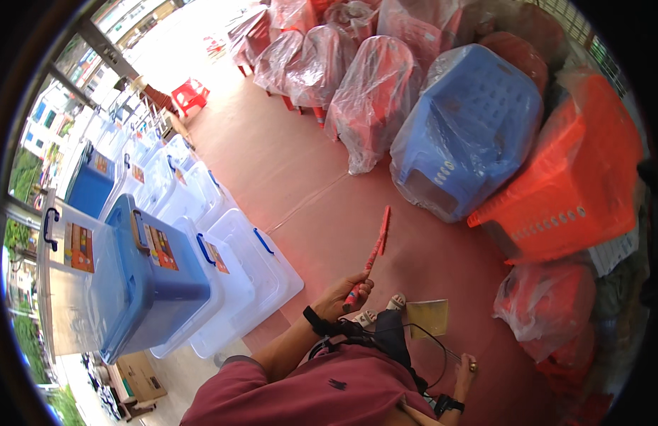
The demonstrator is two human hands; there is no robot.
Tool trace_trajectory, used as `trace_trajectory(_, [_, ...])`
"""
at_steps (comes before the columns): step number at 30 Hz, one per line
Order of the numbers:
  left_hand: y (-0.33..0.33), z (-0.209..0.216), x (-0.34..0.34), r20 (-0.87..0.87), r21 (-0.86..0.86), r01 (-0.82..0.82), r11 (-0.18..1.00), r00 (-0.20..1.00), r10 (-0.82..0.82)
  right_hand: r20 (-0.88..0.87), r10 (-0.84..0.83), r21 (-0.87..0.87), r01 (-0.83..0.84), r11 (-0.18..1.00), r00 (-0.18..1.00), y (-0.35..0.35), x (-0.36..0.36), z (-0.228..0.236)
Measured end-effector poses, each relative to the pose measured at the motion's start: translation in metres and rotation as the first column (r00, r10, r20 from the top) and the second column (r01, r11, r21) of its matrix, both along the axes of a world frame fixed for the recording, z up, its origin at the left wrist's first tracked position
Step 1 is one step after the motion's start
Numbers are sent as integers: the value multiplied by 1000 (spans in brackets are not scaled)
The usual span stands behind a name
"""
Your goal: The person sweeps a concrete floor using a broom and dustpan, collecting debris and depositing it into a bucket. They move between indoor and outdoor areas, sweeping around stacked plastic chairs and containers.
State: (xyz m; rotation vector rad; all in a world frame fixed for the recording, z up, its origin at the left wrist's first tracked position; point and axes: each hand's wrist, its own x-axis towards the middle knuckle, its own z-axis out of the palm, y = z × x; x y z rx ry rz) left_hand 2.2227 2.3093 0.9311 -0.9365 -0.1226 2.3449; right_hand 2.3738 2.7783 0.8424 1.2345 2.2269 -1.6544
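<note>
Head cam shows the left hand [341, 295] wrapped round the near end of a long, thin red stick [378, 245], fingers closed on the patterned grip part, the far end angled up and out over the reddish floor [293, 170]. Can't tell exactly what the stick is, tbh. The right hand [466, 369] is down low on the other side, well apart from the left, fingers looking loosely curled. There's a thin dark cable [444, 358] near it, but it's too small to tell if anything's actually in the grip.

My take on handling it: hold near the end like that is fine, just keep the wrist firm so the long free end doesn't wag about. I'd keep the tip out over the open strip between the clear bins [247, 255] and the bagged blue plastic stack [478, 128], since that thin wrapping looks easy to snag. Watch the cable too.
</note>
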Motion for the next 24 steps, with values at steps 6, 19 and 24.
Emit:
trace_trajectory(6, [-34,1,-13,111,-56,-279,959,953,283,-61,419,182,-402,897,906,-28,-156,19])
trace_trajectory(19, [-135,-3,-25,-1,-401,-452,797,870,493,-112,708,156,-692,705,697,-195,-416,16])
trace_trajectory(24, [-229,-28,-89,-29,-565,-265,782,953,302,-69,723,150,-710,689,687,-289,-487,-9])
